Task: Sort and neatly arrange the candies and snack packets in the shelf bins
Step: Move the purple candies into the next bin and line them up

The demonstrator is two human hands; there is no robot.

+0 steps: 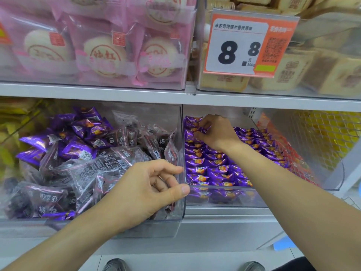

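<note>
- Right hand [215,133] is deep in the clear plastic bin at centre right [224,200], fingers curled and pinching a shiny purple candy packet with an orange print [203,128] at the back of the rows — it looks like that packet is being slotted into line.
- Those purple packets [211,169] lie in neat overlapping rows across this bin, front to back; this side looks largely sorted.
- Left hand [154,189] hovers at the right wall of the clear bin at lower left [172,220], fingers loosely curled, thumb near the wall's edge — holding nothing I can make out, probably steadying or ready for the next pick.
- That left bin is a jumble: translucent dark plum packets [93,173] heaped with stray purple packets [78,147] at upper left of the pile — these strays likely belong next door.
- Above, pink pastry packs [105,55] and an orange price tag [250,44] sit on the upper shelf.
</note>
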